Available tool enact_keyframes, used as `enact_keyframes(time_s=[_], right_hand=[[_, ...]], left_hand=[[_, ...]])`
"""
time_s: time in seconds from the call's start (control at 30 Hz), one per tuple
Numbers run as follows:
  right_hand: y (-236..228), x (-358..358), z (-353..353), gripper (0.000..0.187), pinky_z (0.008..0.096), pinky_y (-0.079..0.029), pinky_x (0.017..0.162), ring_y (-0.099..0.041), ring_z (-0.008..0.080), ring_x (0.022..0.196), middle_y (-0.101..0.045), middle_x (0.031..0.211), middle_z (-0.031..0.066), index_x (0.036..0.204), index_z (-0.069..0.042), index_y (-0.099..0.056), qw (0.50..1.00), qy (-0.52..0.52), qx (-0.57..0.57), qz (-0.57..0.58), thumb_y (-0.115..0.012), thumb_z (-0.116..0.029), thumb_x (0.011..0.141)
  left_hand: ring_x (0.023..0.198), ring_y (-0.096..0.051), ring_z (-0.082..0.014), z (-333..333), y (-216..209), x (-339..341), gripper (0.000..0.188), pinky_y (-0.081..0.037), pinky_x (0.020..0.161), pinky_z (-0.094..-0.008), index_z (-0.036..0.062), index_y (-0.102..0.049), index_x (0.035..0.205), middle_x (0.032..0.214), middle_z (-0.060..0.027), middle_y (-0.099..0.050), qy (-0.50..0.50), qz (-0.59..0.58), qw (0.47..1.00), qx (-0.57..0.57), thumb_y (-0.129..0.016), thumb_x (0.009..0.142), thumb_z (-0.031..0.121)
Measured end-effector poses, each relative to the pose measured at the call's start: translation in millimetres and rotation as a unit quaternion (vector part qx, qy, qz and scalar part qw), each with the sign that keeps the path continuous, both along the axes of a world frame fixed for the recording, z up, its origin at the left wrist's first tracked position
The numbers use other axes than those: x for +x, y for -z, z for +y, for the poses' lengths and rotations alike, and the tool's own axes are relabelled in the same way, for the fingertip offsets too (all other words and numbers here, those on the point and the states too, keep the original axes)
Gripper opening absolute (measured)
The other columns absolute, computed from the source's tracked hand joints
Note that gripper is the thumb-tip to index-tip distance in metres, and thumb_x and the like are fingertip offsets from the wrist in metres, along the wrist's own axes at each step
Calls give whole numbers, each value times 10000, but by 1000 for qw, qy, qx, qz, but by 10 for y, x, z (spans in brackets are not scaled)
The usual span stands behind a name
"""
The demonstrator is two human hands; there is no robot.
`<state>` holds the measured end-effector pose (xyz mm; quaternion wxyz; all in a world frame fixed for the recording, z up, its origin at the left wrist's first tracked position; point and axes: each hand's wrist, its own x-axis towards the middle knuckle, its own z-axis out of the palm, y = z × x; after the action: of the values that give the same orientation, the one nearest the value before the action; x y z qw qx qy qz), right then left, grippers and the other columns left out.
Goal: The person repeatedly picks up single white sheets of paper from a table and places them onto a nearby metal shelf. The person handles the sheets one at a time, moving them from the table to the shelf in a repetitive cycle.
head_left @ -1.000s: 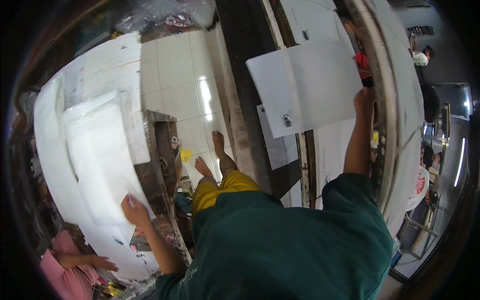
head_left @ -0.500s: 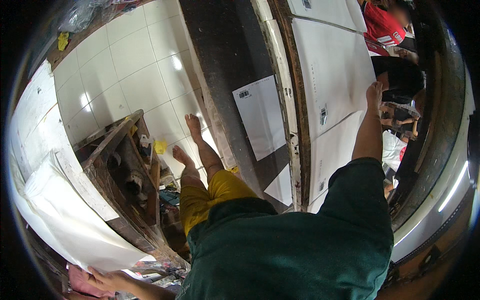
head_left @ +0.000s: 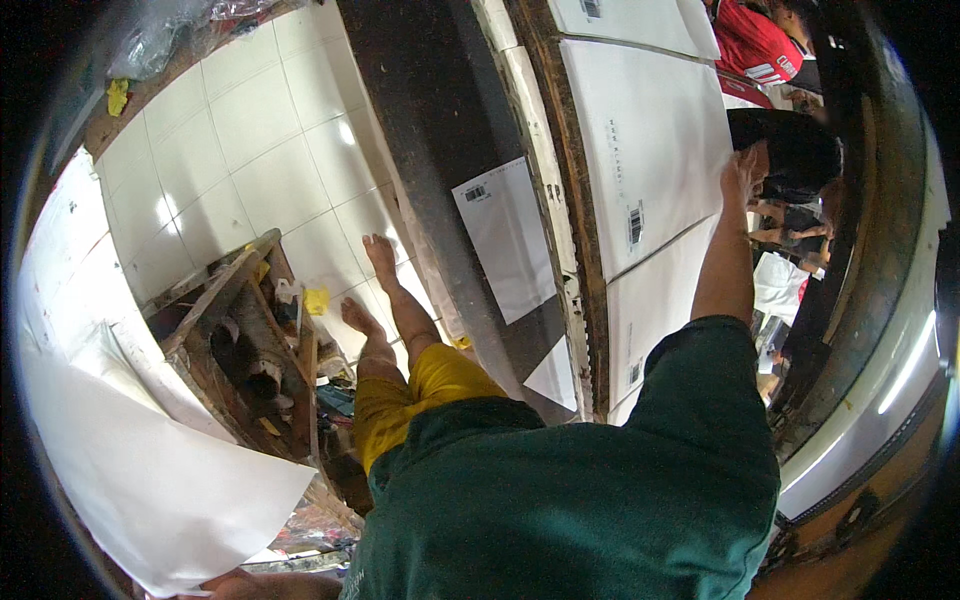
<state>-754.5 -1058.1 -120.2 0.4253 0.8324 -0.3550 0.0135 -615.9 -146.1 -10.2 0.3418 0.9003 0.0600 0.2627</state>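
My right arm reaches out along a raised board. At its end my right hand [head_left: 738, 178] touches the outer edge of a white printed sheet [head_left: 655, 150] with a barcode; its fingers are too small and blurred to read. Down at the lower left, my left hand [head_left: 228, 585] is at the edge of a large blank white sheet [head_left: 190, 490], gripping it, with the fingertips hidden beneath. That sheet is lifted and slightly curved, one corner pointing towards me. More printed sheets [head_left: 665, 290] lie in a row on the same board.
A wooden frame stand [head_left: 225, 300] holding clutter is beside my legs on the tiled floor [head_left: 260, 130]. Another printed sheet [head_left: 505, 240] lies on a dark lower surface [head_left: 430, 90]. A person in a red shirt [head_left: 752, 45] is beyond the board.
My left hand has drawn the blank sheet towards me, and its corner now spreads over the stand's near end. My right hand stays by the printed sheet's edge. The view has shifted slightly.
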Motion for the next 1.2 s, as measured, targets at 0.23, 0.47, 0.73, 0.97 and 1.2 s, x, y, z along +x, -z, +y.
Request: enact_keyframes(time_s=[0.23,0.47,0.73,0.97,1.2], right_hand=[[-440,1378,2677,276,308,-423,803,-551,166,827,-597,891,74,1116,-37,-542,685,-246,490,-479,-527,-186,883],[-1588,1814,5331,467,300,-470,707,-596,181,821,-545,1160,143,1255,-23,-442,284,-422,827,-238,-539,-255,861],[-1898,1946,5951,172,205,-417,524,-499,46,580,-614,729,13,885,-12,-644,292,-357,840,-287,-561,-21,735],[-1265,2761,5148,343,268,-458,768,-572,172,925,-601,1061,104,1060,-11,-588,423,-352,790,-269,-522,63,732],[-899,2937,4237,327,233,-427,757,-543,138,871,-589,1006,78,1088,1,-591,428,-315,809,-251,-503,43,775]], left_hand=[[945,-515,-205,-1257,-540,276,329,-412,850,-304,-24,-504,1094,1062,-133,-538,87,77,984,-135,-608,784,19],[679,-555,-267,-2126,-807,353,271,-442,610,-329,-10,-558,1001,786,-143,-553,303,-33,952,30,-619,737,3],[770,-544,-274,-1851,-779,34,474,-437,655,-382,37,-549,1082,874,-117,-547,253,-90,961,63,-703,688,252],[916,-529,-285,-982,-414,-832,498,-431,771,-391,95,-548,1115,1008,-117,-544,83,64,992,68,-664,713,365],[913,-516,-265,-871,270,-2082,465,-425,778,-375,82,-559,1082,996,-91,-538,-188,136,973,-15,-650,723,363]])
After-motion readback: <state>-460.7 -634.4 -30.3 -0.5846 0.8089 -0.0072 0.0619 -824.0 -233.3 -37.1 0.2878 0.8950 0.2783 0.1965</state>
